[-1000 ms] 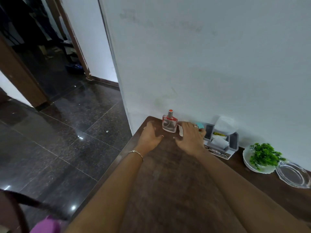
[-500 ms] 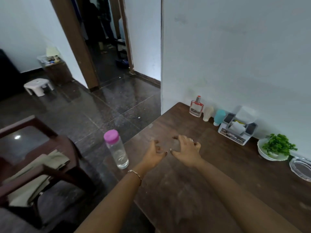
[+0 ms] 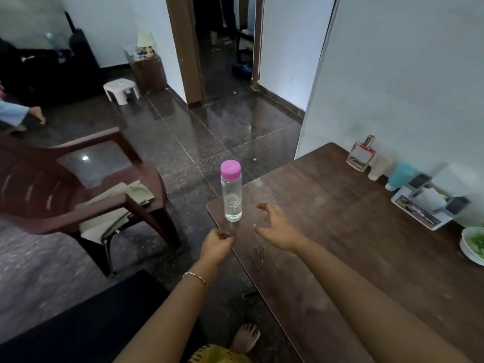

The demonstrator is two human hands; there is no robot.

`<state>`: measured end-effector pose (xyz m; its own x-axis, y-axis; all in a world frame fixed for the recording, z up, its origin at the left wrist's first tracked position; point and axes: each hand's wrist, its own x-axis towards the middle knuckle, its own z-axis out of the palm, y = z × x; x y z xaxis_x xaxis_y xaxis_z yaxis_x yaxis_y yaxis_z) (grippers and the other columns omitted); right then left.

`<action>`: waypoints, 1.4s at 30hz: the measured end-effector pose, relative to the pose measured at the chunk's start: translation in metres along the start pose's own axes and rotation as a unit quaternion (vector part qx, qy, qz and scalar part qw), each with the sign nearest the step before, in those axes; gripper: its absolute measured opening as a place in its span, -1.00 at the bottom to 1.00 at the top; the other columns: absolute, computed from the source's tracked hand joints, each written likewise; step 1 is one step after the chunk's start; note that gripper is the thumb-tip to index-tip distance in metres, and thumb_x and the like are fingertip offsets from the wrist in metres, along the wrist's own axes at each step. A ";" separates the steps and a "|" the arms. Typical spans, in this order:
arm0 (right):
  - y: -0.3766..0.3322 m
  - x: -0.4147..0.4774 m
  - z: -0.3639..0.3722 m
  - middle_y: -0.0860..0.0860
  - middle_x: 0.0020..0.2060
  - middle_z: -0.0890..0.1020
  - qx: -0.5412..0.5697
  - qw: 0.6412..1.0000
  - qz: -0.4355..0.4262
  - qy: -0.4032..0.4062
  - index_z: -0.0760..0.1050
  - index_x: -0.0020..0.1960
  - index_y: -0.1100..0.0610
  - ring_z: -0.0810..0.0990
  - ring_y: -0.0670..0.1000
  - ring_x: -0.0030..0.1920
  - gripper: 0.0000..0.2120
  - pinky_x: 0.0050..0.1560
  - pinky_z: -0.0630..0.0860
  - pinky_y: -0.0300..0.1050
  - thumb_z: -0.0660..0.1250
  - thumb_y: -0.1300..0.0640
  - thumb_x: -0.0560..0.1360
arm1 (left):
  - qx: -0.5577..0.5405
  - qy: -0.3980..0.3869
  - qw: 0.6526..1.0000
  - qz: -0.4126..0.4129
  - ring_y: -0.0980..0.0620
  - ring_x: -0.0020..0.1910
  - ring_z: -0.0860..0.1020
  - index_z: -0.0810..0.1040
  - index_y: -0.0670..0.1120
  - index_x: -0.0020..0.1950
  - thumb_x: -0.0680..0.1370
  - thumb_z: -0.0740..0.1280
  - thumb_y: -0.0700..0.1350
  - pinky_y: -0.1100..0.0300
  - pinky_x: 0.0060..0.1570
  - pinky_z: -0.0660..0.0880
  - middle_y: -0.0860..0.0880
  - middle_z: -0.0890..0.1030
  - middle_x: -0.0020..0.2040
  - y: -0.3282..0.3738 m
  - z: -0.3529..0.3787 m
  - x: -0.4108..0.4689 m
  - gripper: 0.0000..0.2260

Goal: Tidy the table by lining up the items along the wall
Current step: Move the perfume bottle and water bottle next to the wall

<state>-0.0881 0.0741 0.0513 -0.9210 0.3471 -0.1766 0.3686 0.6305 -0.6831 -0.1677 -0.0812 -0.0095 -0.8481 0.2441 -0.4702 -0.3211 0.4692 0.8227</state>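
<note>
Head view: the hands have left the row by the wall and come to the last bottle.

A second ago both hands were at the perfume bottle (image 3: 361,154) by the wall (image 3: 406,74); now they are back at the near corner of the desk (image 3: 340,244). The water bottle (image 3: 231,191) with the pink cap stands upright there, close to the edge and well apart from the wall. The right hand (image 3: 279,230) is just beside it, its fingers (image 3: 265,208) spread wide and bent like a claw, holding nothing. The left hand (image 3: 216,246) is curled into a loose fist just below the bottle, holding nothing too. The perfume bottle, white tube (image 3: 379,167), blue tube (image 3: 399,176), tissue box (image 3: 429,203) and plant plate (image 3: 470,247) already sit in a row at the wall. I think the water bottle is the last thing to grab and carry over.
</note>
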 end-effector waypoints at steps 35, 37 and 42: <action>0.025 0.094 -0.159 0.03 0.14 0.56 0.072 0.946 0.096 0.302 0.32 0.23 0.11 0.56 0.02 0.12 -0.41 0.15 0.53 0.05 0.51 -0.06 0.34 | 0.057 -0.264 0.919 0.287 0.03 -0.02 0.59 0.52 -0.10 0.18 0.29 0.58 -0.22 0.23 0.01 0.48 -0.03 0.62 0.03 0.215 0.142 0.103 -0.50; 0.033 0.101 -0.178 0.02 0.15 0.56 0.051 0.940 0.102 0.321 0.30 0.24 0.09 0.56 0.02 0.13 -0.37 0.16 0.53 0.05 0.52 -0.04 0.32 | 0.059 -0.276 0.914 0.291 -0.02 0.01 0.61 0.52 -0.07 0.14 0.28 0.58 -0.21 0.15 0.05 0.53 -0.06 0.64 0.05 0.229 0.162 0.111 -0.52; 0.052 0.125 -0.224 0.01 0.19 0.53 0.005 0.933 0.104 0.345 0.27 0.31 0.06 0.56 0.01 0.12 -0.39 0.06 0.41 -0.16 0.48 -0.01 0.39 | 0.088 -0.283 0.901 0.317 -0.02 -0.05 0.60 0.48 0.01 0.08 0.31 0.55 -0.18 0.09 0.04 0.56 0.02 0.61 -0.02 0.273 0.208 0.135 -0.58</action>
<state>-0.1563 0.3057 0.1520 -0.5277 0.8278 0.1903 0.5262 0.4945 -0.6918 -0.2821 0.2557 0.0850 -0.4701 0.8810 -0.0533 0.2659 0.1989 0.9432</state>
